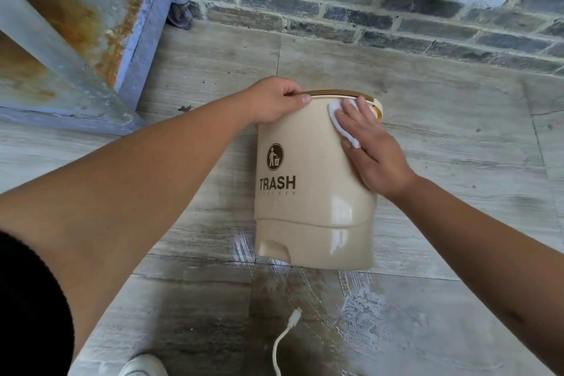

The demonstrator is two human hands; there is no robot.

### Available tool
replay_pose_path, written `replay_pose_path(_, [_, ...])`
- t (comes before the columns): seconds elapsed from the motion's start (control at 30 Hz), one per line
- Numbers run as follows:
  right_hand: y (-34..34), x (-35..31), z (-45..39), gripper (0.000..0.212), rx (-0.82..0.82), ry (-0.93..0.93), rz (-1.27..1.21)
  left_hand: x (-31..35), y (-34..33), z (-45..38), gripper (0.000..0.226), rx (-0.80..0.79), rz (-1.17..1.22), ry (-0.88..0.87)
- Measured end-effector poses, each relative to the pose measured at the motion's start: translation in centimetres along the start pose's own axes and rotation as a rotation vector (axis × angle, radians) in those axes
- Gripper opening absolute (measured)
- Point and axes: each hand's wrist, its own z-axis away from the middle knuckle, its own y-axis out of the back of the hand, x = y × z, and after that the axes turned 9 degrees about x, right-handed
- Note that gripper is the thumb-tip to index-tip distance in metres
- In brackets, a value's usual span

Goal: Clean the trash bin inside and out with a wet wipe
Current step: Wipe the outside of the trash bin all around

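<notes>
fingers (361, 107) flat on wipe (343, 128) against bin (311, 207), frame centre; left hand (274, 101) gripping rim; outside wiping, inside next.

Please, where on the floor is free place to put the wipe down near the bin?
The grey tiled floor right of the beige plastic trash bin, up to the brick wall, is bare. The strip left of the bin, toward the rusty blue metal frame, is free too. In front, a white cable and a white shoe crowd the floor.
</notes>
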Motion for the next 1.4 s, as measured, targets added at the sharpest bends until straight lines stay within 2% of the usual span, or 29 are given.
replay_pose_path(0.13, [-0.4,-0.7,0.5,0.050,-0.056,0.058,0.103,-0.6,-1.0,-0.1,0.027,-0.011,-0.068,-0.014])
replay_pose_path(0.33, [-2.0,-4.3,2.3,0.047,-0.274,0.357,0.184,-0.2,-1.8,-0.4,0.017,0.010,-0.133,-0.050])
replay_pose_path(0.47, [-3.0,-6.4,5.1,0.050,-0.366,0.401,0.148,0.1,-2.8,-0.5,0.023,-0.047,-0.210,-0.084])
replay_pose_path(0.63, [-4.6,-8.8,9.8,0.053,-0.554,0.518,0.090,0.6,-3.5,-0.4,0.018,-0.022,-0.212,-0.098])
replay_pose_path(0.7, [-4.6,-9.6,10.9,0.048,-0.578,0.512,0.016,0.8,-3.6,-0.4,0.017,-0.025,-0.209,-0.095])
replay_pose_path(0.77, [-4.0,-10.0,10.9,0.033,-0.530,0.403,-0.184,0.9,-3.7,-0.4,0.018,-0.018,-0.206,-0.077])
replay_pose_path(0.83, [-3.0,-10.4,10.1,0.025,-0.437,0.068,-0.451,0.8,-3.7,-0.3,0.021,-0.006,-0.191,-0.066])
replay_pose_path(0.9, [-1.8,-10.3,8.2,0.029,-0.317,-0.336,-0.697,0.8,-3.6,-0.1,0.020,0.007,-0.182,-0.072])
replay_pose_path(0.97, [-0.7,-8.8,5.7,0.026,-0.084,-0.498,-0.835,0.9,-3.4,-0.1,0.018,0.019,-0.189,-0.077])
replay_pose_path(1.03, [0.1,-6.5,3.2,0.028,0.136,-0.491,-0.802,0.9,-3.4,0.1,0.014,0.036,-0.199,-0.075])
replay_pose_path(1.1, [0.2,-4.4,1.5,0.030,0.197,-0.473,-0.702,0.8,-3.2,0.1,0.013,0.042,-0.210,-0.085])
replay_pose_path(1.2, [-1.4,-2.2,1.7,0.033,0.129,-0.356,-0.477,0.0,-2.6,0.2,0.026,0.029,-0.234,-0.083])
replay_pose_path(1.3, [-2.8,-2.0,2.3,0.037,0.043,-0.255,-0.407,-1.3,-1.3,0.4,0.050,0.042,-0.329,0.008])
replay_pose_path(1.4, [-3.5,-2.4,2.2,0.042,-0.032,-0.199,-0.314,-2.3,-0.5,0.5,0.052,0.046,-0.359,0.001])
